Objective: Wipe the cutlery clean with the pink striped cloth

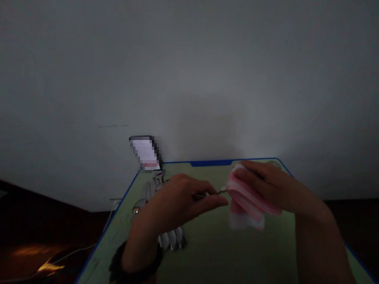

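Note:
My left hand [177, 201] is closed in a pinch on the thin metal handle of a utensil [211, 193], whose far end goes into a pink and white striped cloth [245, 201]. My right hand [272, 185] is wrapped round that cloth and presses it on the utensil's hidden end. Both hands hover above a pale green table [207, 252] with a blue edge. Several more metal utensils [171, 238] lie on the table under and behind my left wrist, which wears a dark band.
A blurred-out white object [145, 153] leans at the table's far left corner against a plain grey wall. A white cable [89, 246] runs down to the dark floor on the left. The scene is dim.

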`<action>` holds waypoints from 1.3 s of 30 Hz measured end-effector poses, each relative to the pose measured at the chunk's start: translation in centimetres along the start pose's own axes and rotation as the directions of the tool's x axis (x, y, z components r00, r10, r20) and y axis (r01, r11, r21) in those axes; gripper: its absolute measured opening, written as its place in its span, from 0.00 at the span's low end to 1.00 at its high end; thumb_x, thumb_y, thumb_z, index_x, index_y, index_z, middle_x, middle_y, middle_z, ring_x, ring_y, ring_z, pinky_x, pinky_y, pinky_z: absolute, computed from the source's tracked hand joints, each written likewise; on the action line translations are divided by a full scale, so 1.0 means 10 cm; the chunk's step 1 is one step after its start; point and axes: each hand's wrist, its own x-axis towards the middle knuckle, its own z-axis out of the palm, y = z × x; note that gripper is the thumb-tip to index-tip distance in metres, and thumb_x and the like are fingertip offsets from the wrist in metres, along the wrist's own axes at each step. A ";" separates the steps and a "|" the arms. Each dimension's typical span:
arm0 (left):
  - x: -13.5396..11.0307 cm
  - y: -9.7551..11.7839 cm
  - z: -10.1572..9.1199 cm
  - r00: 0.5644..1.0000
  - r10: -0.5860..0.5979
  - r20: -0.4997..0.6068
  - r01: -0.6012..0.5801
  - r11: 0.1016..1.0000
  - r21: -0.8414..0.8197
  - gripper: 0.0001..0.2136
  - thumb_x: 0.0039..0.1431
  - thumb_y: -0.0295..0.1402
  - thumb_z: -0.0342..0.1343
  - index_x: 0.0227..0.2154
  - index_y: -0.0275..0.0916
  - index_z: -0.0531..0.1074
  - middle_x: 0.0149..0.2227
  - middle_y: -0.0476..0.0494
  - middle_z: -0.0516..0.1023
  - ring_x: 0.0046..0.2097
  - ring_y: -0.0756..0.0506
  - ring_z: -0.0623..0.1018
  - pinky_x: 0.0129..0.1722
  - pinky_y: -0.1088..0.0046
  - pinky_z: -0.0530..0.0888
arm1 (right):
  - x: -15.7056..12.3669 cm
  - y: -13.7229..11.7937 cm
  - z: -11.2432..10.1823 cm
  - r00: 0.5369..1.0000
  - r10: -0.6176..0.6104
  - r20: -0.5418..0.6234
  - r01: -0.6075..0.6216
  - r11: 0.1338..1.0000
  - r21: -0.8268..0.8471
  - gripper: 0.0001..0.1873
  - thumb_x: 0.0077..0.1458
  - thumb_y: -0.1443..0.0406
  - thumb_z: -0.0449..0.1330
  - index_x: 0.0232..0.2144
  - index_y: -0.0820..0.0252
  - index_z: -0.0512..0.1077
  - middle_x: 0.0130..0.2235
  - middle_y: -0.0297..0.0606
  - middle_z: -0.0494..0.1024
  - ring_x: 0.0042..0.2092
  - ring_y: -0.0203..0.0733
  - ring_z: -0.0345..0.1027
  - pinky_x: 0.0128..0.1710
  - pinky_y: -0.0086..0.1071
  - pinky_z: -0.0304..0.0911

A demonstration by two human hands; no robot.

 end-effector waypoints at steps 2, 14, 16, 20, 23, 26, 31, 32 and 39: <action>0.01 -0.02 0.02 1.000 0.015 0.008 -0.015 1.000 -0.001 0.17 0.61 0.43 0.46 0.28 0.38 0.76 0.19 0.51 0.72 0.21 0.54 0.69 0.23 0.79 0.62 | 0.00 -0.02 0.02 1.000 -0.011 -0.013 0.011 1.000 -0.025 0.18 0.60 0.55 0.46 0.28 0.60 0.68 0.24 0.31 0.70 0.25 0.31 0.60 0.25 0.27 0.52; 0.04 -0.07 0.03 1.000 0.016 -0.013 -0.018 0.987 -0.159 0.18 0.62 0.39 0.45 0.23 0.34 0.71 0.17 0.56 0.59 0.19 0.56 0.58 0.19 0.82 0.55 | -0.07 -0.20 0.04 0.860 -0.340 -0.380 0.330 0.939 -0.093 0.13 0.58 0.62 0.51 0.45 0.50 0.70 0.42 0.37 0.68 0.46 0.36 0.64 0.45 0.29 0.61; 0.05 -0.05 0.02 1.000 0.009 -0.028 -0.015 0.978 -0.209 0.17 0.62 0.38 0.44 0.25 0.33 0.72 0.17 0.55 0.60 0.20 0.56 0.59 0.19 0.82 0.56 | -0.09 -0.22 0.04 0.875 -0.353 -0.332 0.339 0.935 -0.101 0.14 0.58 0.62 0.52 0.47 0.49 0.69 0.43 0.36 0.69 0.46 0.36 0.65 0.45 0.29 0.62; 0.07 -0.03 -0.03 0.995 -0.063 -0.076 0.040 0.959 -0.281 0.18 0.62 0.37 0.44 0.23 0.34 0.71 0.17 0.54 0.60 0.21 0.55 0.60 0.18 0.83 0.57 | -0.10 -0.24 0.03 0.927 -0.361 -0.097 0.357 0.932 -0.057 0.16 0.60 0.62 0.49 0.50 0.50 0.67 0.49 0.36 0.70 0.50 0.37 0.64 0.50 0.32 0.60; 0.06 -0.04 -0.04 0.993 -0.081 -0.089 0.046 0.938 -0.344 0.18 0.62 0.37 0.45 0.21 0.34 0.69 0.17 0.54 0.61 0.20 0.55 0.61 0.17 0.83 0.58 | -0.09 -0.24 0.02 0.944 -0.328 -0.026 0.327 0.944 -0.048 0.17 0.61 0.61 0.47 0.51 0.51 0.65 0.50 0.36 0.71 0.50 0.37 0.64 0.51 0.34 0.58; 0.05 -0.04 -0.02 0.991 -0.072 -0.117 0.022 0.925 -0.379 0.18 0.61 0.36 0.46 0.17 0.35 0.65 0.16 0.55 0.58 0.19 0.56 0.59 0.16 0.83 0.56 | -0.07 -0.21 0.03 0.970 -0.231 0.081 0.237 0.968 -0.077 0.16 0.59 0.57 0.50 0.47 0.54 0.68 0.44 0.36 0.74 0.43 0.38 0.67 0.44 0.33 0.61; 0.10 0.00 0.08 0.970 -0.066 -0.234 -0.021 0.936 -0.353 0.19 0.60 0.35 0.47 0.14 0.35 0.59 0.15 0.55 0.55 0.19 0.56 0.57 0.16 0.82 0.54 | -0.06 -0.20 0.07 0.976 -0.120 0.180 0.145 0.980 -0.135 0.15 0.57 0.56 0.51 0.37 0.60 0.70 0.32 0.36 0.75 0.33 0.37 0.67 0.32 0.31 0.58; 0.12 0.01 0.10 0.963 -0.056 -0.265 -0.037 0.941 -0.335 0.19 0.60 0.34 0.48 0.13 0.36 0.59 0.15 0.56 0.54 0.19 0.56 0.56 0.16 0.82 0.54 | -0.06 -0.22 0.09 0.974 -0.131 0.183 0.156 0.979 -0.130 0.14 0.57 0.57 0.51 0.38 0.60 0.70 0.33 0.36 0.75 0.33 0.37 0.67 0.33 0.31 0.58; 0.19 0.06 0.15 0.907 -0.004 -0.422 -0.073 0.983 -0.167 0.19 0.55 0.33 0.52 0.11 0.35 0.58 0.14 0.57 0.51 0.18 0.57 0.54 0.17 0.81 0.52 | -0.02 -0.34 0.16 0.946 -0.255 0.201 0.283 0.951 -0.124 0.12 0.59 0.61 0.48 0.34 0.61 0.69 0.31 0.37 0.75 0.33 0.38 0.67 0.33 0.32 0.56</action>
